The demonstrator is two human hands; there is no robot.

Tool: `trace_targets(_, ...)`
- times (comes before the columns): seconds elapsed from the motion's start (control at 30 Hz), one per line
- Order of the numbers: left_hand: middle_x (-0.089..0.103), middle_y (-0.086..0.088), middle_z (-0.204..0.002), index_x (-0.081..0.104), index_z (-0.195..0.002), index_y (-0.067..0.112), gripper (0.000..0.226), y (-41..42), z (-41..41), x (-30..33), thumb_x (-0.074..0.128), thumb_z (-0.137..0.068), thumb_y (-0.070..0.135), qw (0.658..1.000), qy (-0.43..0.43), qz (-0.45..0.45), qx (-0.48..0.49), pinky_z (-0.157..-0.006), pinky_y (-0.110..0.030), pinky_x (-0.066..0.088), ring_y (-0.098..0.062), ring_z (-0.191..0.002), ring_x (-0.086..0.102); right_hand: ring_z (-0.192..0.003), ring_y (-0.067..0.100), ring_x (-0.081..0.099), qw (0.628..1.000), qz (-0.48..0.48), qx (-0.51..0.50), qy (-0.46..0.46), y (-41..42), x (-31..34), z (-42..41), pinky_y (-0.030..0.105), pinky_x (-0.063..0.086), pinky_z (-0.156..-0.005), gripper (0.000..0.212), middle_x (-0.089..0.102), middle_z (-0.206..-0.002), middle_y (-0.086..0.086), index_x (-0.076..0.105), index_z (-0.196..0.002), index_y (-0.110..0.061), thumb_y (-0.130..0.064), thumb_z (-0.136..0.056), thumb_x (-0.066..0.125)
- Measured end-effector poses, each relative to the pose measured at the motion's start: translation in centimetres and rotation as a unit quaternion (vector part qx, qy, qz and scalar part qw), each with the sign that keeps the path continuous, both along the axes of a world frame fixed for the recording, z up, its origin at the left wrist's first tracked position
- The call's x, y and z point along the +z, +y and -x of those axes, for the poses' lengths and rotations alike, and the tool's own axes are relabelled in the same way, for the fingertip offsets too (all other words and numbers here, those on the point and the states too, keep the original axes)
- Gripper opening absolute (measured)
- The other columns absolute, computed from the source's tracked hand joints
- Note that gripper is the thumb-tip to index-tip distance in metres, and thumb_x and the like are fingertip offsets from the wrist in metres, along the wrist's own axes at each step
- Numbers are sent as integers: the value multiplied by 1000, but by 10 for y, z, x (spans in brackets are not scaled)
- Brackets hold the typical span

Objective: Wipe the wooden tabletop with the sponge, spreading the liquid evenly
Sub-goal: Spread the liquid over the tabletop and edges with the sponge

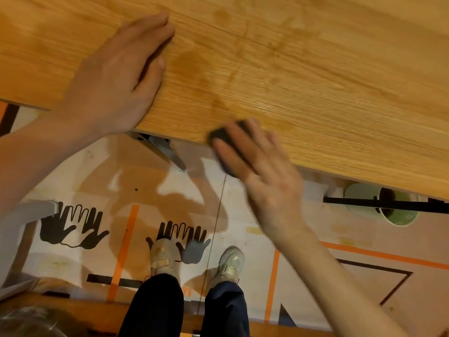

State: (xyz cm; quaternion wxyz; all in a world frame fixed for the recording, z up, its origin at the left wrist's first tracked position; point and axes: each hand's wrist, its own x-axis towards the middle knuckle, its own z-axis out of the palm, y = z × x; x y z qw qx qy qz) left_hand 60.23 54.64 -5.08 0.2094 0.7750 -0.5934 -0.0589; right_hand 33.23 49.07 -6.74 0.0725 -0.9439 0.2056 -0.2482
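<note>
Head view: looking straight down over the near edge of a wooden surface (315, 81).
Left hand (116, 76): upper left of the frame, flat on the wood, fingers straight and together, holding nothing.
Right hand (264, 176): centre of the frame, blurred, fingers laid over a dark sponge (224, 137) and pressing it on the near edge of the wood.
Liquid (226, 69): darker wet streaks across the middle of the wood, above the sponge.
Floor (121, 190): printed sheet with black handprints and orange lines; two pale shoes (230, 263) at lower centre.
Cup (388, 205): green, right of the frame, below the edge.
</note>
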Motion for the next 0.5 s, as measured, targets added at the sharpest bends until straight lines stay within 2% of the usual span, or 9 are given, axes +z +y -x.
trace_targets(0.07, 30, -5, -166, 36, -156, 12, 50, 0, 0, -1, 29, -111, 32, 1000, 5, 7, -2, -127, -42, 19, -23, -154, 25, -140, 30, 39, 998, -10, -57, 39, -16, 5, 53, 48, 25, -118, 35, 45, -145, 9, 54, -133, -12, -5, -99, 53)
trace_targets(0.13, 29, -4, -166, 35, -157, 12, 50, 1, 1, -3, 28, -111, 32, 1000, 4, 8, 2, -128, -34, 14, -22, -154, 24, -139, 34, 38, 993, -30, -100, 47, -20, 8, 78, 53, 25, -117, 44, 45, -144, 13, 53, -133, -9, 6, -92, 58)
trace_targets(0.23, 28, -4, -166, 35, -157, 11, 50, 1, 3, -2, 28, -112, 32, 1000, -1, 8, 7, -126, -22, 7, -20, -154, 23, -138, 34, 40, 993, -56, -103, 18, -3, 10, 40, 50, 24, -118, 36, 49, -141, 12, 55, -131, -11, 2, -98, 52)
trace_targets(0.3, 27, -4, -167, 33, -157, 10, 50, 2, 4, 0, 27, -112, 31, 1000, -6, 4, 7, -126, -23, 6, -20, -155, 22, -135, 33, 44, 996, -49, -78, -4, 16, 10, -13, 46, 26, -119, 29, 54, -137, 12, 60, -127, -11, -11, -102, 46)
trace_targets(0.4, 24, -5, -168, 32, -158, 9, 49, 3, 4, 2, 26, -113, 28, 1000, -11, -2, -4, -127, -24, 6, -20, -156, 19, -133, 34, 47, 996, -80, -26, -21, 39, 12, -75, 50, 30, -116, 30, 58, -135, 13, 62, -126, -9, -13, -100, 50)
trace_targets(0.5, 24, -3, -168, 32, -158, 10, 49, 2, 5, 3, 26, -113, 29, 1000, -5, -5, -8, -128, -31, 10, -19, -156, 19, -140, 29, 39, 996, -79, 10, 39, 27, 19, -57, 46, 21, -121, 34, 50, -144, 10, 55, -135, -11, -13, -102, 46)
